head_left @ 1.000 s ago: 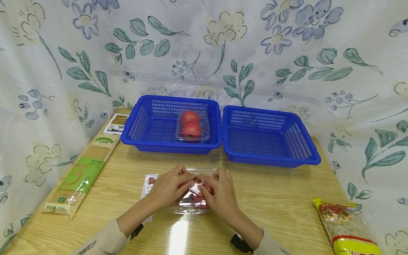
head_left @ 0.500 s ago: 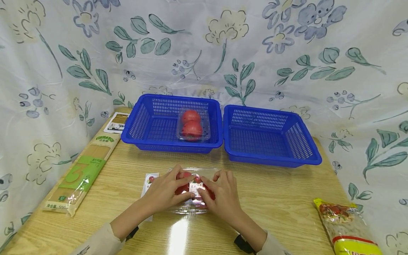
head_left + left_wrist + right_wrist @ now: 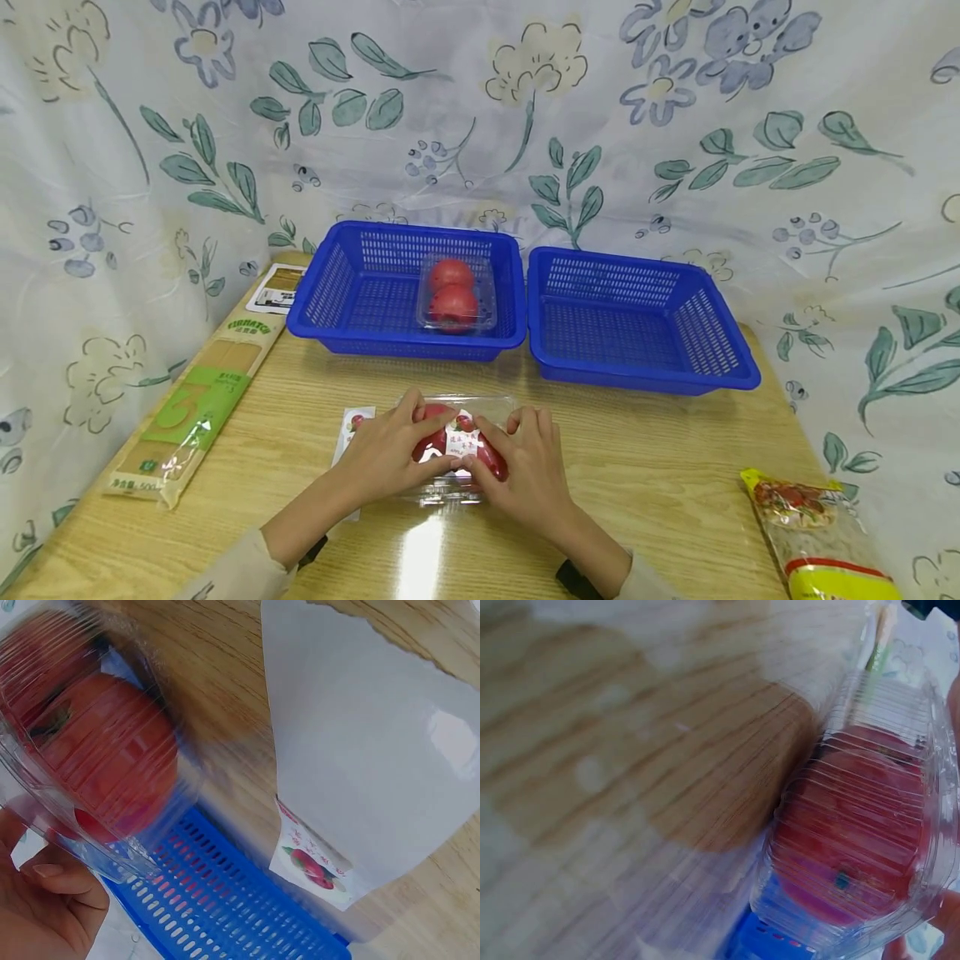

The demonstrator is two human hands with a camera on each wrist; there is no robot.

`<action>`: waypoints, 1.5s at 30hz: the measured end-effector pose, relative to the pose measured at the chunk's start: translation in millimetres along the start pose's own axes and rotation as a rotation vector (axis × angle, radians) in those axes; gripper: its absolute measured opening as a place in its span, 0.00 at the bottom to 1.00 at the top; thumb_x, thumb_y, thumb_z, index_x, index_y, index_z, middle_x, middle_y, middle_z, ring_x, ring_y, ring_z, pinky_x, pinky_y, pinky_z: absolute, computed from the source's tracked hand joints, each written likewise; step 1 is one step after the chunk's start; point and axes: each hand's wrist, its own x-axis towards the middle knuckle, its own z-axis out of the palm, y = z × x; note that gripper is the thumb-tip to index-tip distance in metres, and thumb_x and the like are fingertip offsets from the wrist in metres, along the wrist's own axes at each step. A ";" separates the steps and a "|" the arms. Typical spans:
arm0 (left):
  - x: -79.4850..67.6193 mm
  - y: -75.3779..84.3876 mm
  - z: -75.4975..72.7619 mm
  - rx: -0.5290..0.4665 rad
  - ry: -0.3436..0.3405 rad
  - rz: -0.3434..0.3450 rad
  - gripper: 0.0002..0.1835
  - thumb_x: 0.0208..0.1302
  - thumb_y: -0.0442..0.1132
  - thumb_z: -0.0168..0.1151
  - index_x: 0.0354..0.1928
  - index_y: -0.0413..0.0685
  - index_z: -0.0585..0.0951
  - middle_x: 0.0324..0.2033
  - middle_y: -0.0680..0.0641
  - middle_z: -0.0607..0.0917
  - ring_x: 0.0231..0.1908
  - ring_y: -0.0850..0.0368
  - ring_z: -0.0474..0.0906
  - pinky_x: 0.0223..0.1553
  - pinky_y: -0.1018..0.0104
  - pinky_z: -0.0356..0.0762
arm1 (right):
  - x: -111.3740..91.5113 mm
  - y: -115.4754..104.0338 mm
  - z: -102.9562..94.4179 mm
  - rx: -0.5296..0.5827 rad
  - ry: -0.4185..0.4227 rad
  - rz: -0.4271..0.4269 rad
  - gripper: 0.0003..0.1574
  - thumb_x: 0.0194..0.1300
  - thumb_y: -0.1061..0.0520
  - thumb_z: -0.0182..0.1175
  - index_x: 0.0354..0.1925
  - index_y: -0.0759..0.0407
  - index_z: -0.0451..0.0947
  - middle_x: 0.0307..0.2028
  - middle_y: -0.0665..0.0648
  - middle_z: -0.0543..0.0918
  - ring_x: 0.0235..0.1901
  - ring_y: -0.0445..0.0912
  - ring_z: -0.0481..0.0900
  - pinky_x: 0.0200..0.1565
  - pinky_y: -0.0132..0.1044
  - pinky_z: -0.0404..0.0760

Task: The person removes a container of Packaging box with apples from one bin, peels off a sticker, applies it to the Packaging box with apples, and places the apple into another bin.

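Observation:
A clear plastic clamshell box (image 3: 442,498) of red fruit (image 3: 491,458) lies on the table in front of me. On its lid sits a small white label (image 3: 462,446) printed with red fruit and writing. My left hand (image 3: 384,448) touches the label's left side with thumb and fingertips. From the other side, my right hand (image 3: 529,467) presses the right edge the same way. The left wrist view shows the fruit (image 3: 112,757) through the ribbed plastic. Beside the left hand lies a white backing sheet (image 3: 360,727) with another fruit label (image 3: 311,866) on it.
Two blue baskets (image 3: 405,346) (image 3: 637,375) stand at the back; the left one contains another clear box of red fruit (image 3: 453,302). A noodle pack (image 3: 198,400) lies along the left edge, near another packet (image 3: 274,289). A yellow-ended food bag (image 3: 817,533) is at the right.
The label, pinched up and creased between both hands a second ago, now lies flat on the box lid. Both hands have spread slightly and press along its sides.

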 end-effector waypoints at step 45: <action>-4.7 3.5 3.9 -0.035 0.133 -0.023 0.19 0.66 0.52 0.65 0.57 0.64 0.84 0.31 0.54 0.65 0.19 0.67 0.56 0.15 0.75 0.53 | -19.3 17.5 -9.1 -0.035 0.193 -0.324 0.19 0.75 0.43 0.50 0.46 0.41 0.89 0.35 0.57 0.76 0.34 0.49 0.65 0.38 0.39 0.63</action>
